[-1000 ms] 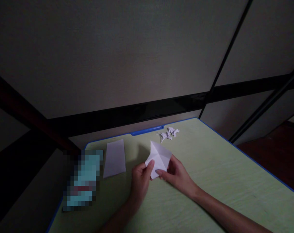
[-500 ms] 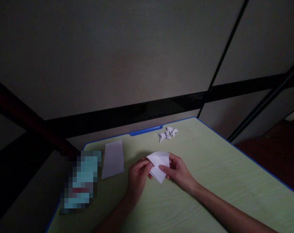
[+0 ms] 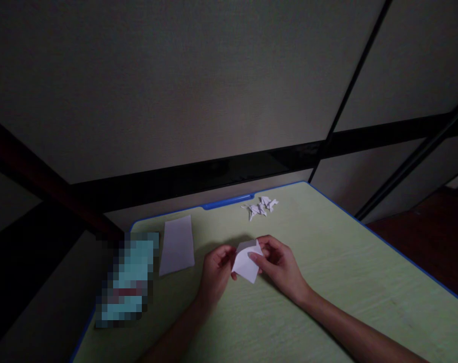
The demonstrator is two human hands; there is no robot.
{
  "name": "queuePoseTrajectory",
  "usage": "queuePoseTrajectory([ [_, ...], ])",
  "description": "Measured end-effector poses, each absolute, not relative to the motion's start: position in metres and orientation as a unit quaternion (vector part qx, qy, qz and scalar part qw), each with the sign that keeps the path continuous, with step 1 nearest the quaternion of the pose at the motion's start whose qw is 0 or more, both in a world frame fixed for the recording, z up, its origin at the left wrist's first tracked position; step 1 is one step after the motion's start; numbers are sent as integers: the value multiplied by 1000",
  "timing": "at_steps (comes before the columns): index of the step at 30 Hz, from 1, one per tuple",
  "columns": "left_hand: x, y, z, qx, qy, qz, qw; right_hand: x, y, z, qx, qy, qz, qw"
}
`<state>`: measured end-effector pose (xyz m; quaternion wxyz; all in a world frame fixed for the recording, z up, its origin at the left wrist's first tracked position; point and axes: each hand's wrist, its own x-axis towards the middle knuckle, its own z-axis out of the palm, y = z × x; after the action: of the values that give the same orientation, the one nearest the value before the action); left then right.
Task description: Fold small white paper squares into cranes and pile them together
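Note:
A small folded sheet of white paper (image 3: 245, 265) is held between my two hands, just above the table. My left hand (image 3: 215, 272) grips its left edge, with the fingers partly behind the sheet. On the other side my right hand (image 3: 281, 262) pinches it, thumb on the front face and fingers at the upper right corner. The top of the paper curves over as a flap. Beyond the hands lie several small folded paper figures (image 3: 259, 207). To the left a flat stack or sheet of white paper (image 3: 177, 246) rests on the table.
The pale green table (image 3: 349, 272) has a blue rim and a blue ledge (image 3: 229, 201) at its far edge. A pixelated turquoise item (image 3: 132, 277) lies at the left edge. Grey cabinet panels (image 3: 198, 91) rise right behind the table.
The upper part of the held paper has been bent over toward me, so the sheet looks shorter. My left thumb has come off its front face. The other papers stay put.

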<state>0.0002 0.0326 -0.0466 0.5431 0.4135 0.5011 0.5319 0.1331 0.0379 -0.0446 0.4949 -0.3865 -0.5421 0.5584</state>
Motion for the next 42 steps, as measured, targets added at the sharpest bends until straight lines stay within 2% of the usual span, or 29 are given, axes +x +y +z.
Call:
queuePoseTrajectory([
  [4, 1, 31, -43, 421, 499, 520, 551, 136, 35, -44, -398, -590, 481, 511],
  [9, 2, 28, -40, 425, 488, 498, 577, 141, 31, -40, -369, -698, 326, 520],
  [12, 2, 27, -41, 415, 477, 502, 590, 144, 29, -40, -340, -719, 305, 524],
  [29, -1, 27, -43, 402, 448, 524, 602, 141, 34, -36, -315, -724, 378, 484],
  [36, -2, 27, -44, 404, 453, 516, 604, 141, 34, -40, -316, -701, 440, 464],
  [42, -3, 28, -43, 441, 436, 544, 565, 143, 37, -41, -313, -654, 528, 442],
])
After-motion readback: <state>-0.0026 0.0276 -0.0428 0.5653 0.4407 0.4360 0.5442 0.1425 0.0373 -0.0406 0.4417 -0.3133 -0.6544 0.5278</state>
